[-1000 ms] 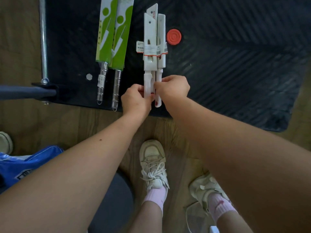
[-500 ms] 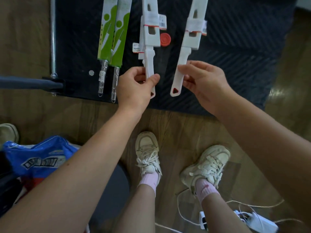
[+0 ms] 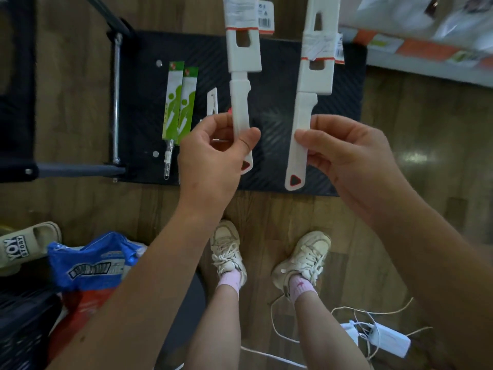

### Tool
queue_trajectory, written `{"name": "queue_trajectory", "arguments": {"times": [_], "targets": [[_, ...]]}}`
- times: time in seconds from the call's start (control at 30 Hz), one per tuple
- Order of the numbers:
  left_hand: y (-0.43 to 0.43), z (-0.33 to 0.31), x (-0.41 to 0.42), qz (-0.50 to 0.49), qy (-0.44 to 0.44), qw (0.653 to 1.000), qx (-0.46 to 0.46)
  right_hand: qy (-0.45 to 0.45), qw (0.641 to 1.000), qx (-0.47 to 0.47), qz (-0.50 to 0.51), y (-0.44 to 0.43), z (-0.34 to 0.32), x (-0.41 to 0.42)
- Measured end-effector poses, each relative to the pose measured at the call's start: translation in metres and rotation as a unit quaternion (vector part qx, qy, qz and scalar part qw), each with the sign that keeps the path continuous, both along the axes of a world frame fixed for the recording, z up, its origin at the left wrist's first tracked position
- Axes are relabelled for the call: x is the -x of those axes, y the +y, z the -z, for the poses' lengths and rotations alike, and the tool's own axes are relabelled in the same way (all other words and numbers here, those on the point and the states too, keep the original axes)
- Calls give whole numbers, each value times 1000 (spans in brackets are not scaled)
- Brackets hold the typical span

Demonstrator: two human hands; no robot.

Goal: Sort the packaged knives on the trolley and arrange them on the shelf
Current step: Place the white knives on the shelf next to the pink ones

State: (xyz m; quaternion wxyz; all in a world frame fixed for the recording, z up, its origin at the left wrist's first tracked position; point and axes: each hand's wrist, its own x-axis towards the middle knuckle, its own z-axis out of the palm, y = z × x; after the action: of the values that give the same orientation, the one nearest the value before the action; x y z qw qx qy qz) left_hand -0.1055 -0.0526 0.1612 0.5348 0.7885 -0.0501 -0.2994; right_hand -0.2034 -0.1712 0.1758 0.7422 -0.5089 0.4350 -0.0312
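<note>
My left hand [image 3: 213, 156] pinches the handle of a white sheathed knife [image 3: 241, 62] and holds it upright above the black trolley deck [image 3: 277, 102]. My right hand [image 3: 349, 156] grips the handle of a second white sheathed knife [image 3: 314, 76], also upright and about a hand's width to the right. Both knives carry label bands and have a red triangle at the handle end. On the deck lie two green-packaged knives [image 3: 180, 102] side by side, and a smaller white knife [image 3: 212, 102] partly hidden behind my left hand.
The trolley's metal handle bar [image 3: 116, 102] runs along the deck's left edge. A shelf edge with orange labels [image 3: 426, 49] shows at the top right. A blue bag [image 3: 90, 265] and a slipper [image 3: 24, 244] lie at lower left, white cables and a charger [image 3: 373, 335] at lower right.
Both hands have lifted the two white knives higher off the trolley and spread them apart. The view has pulled back, and the shelf edge has come into sight.
</note>
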Motion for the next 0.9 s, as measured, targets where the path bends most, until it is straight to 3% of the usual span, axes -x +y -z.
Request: {"name": "queue_trajectory", "arguments": {"times": [0.17,0.47,0.67,0.9], "targets": [[-13,-78,11,2,20,999,50,-24,999,22,24,-14,-80,13],[-48,-218,47,65,-30,993,99,-55,992,100,44,-44,-228,41],[-71,-290,80,76,-14,992,103,-50,983,141,102,-61,-297,84],[-102,-370,106,119,-72,985,104,-60,974,153,157,-80,-364,134]]}}
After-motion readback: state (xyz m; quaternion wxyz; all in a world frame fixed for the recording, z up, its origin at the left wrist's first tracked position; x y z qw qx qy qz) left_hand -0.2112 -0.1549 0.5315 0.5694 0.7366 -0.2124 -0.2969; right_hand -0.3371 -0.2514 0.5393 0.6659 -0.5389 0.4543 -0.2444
